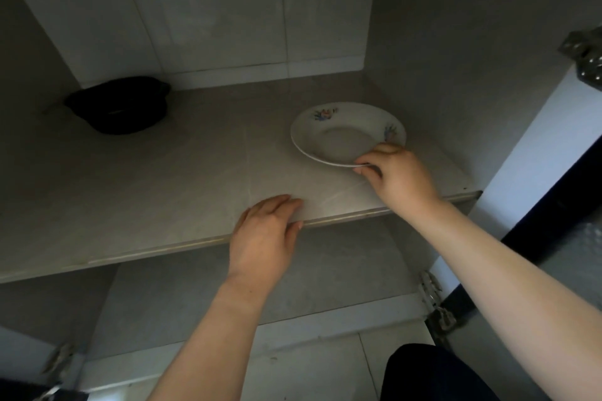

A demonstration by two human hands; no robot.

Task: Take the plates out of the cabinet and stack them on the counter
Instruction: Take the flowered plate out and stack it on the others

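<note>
A white floral plate [338, 137] sits on the cabinet shelf [163, 192], its near rim pinched by the right hand [395, 174]. The left hand [265, 234] rests flat, fingers relaxed, on the shelf's front edge. A black pot [119, 104] stands at far left.

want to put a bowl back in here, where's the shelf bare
Bare: the wide middle of the shelf between the black pot and the plate, and the front left stretch. Crowded: the right side, where the right hand pinches the plate.
</note>
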